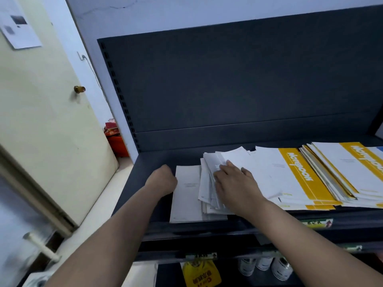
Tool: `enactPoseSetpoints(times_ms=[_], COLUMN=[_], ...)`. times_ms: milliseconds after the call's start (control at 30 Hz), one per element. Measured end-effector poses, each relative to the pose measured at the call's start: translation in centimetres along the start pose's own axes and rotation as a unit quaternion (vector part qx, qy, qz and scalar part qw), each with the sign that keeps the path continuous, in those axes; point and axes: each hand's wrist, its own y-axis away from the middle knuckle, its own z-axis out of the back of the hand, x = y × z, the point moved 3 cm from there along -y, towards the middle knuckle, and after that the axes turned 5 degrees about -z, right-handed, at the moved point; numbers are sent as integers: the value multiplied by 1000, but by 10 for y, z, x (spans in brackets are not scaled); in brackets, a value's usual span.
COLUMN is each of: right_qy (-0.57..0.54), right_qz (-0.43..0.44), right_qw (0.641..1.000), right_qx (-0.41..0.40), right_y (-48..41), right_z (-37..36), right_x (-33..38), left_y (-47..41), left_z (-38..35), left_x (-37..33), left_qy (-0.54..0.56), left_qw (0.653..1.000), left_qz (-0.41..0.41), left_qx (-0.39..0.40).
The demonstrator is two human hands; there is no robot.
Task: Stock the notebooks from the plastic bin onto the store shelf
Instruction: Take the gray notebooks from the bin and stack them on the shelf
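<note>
- Squaring up the loose notebooks on the shelf (151,162) looks like the step in hand. The plastic bin is not in view, so only the tidying can be judged.
- Far left, the door (51,121) stands well apart and plays no part.
- The left hand (163,179) sits with fingers curled at the left edge of the flat white notebook (186,195). Its grip is hidden behind the knuckles, so I cannot tell whether it pinches the cover or only butts against it. It probably serves best as a stop that gives the pile a firm edge to line up on.
- That flat notebook lies near the shelf's front lip, its right side tucked under the fanned stack (209,162).
- The fanned stack of white notebooks is splayed and skewed (corners poke out at both back and front), so it needs gathering before it will sit square.
- The right hand (236,183) lies flat on the fan with fingers straight and spread. Its grip is wide and holds nothing; it only presses.
- A light sweep toward the left hand should close the fan. Heavy pressure would likely crease the covers or drag the bottom notebook along.
- To the right, the yellow-banded stacks (298,175) lie just beside the fan, and their front edges make a sensible line to match.
</note>
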Motion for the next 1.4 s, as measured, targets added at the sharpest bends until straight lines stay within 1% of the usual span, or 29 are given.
enactPoseSetpoints(times_ms=[133,300,367,467,633,733,867,967,1067,1167,1233,1300,1367,1400], right_qy=[-22,-19,-3,9,34,38,71,37,8,-27,-30,-27,-8,6], right_qz=[30,56,54,43,24,-4,7,11,-9,-42,-61,-86,-139,-174], right_qw=[999,997,998,998,998,998,997,999,1000,999,998,996,990,984], right_qx=[16,43,43,40,40,42,22,10,-23,-15,-6,-27,-39,-30], right_y=[-2,3,3,4,2,-4,-17,-21,-23,-20,-14,-8,-3,0], right_z=[1,-4,-5,-9,-13,-14,-17,-20,-19,-11,-3,7,16,19], right_x=[20,31,31,31,36,44,60,71,71,57,44,27,2,-13], left_y=[2,0,-2,-6,-11,-12,-8,-6,-5,-6,-7,-7,-8,-9], left_z=[-5,-12,-17,-15,13,29,37,35,34,36,34,30,24,19], left_x=[3,-4,-6,-6,32,62,78,84,88,80,67,48,22,7], left_qy=[113,125,118,70,-43,-45,-39,-64,-75,-85,-97,-109,-91,-69], left_qw=[993,991,991,997,999,997,996,994,993,991,987,983,982,982], left_qz=[34,36,32,9,16,23,18,13,15,4,-23,-56,-104,-132], left_qx=[19,32,45,40,-27,-64,-75,-89,-95,-108,-122,-134,-128,-114])
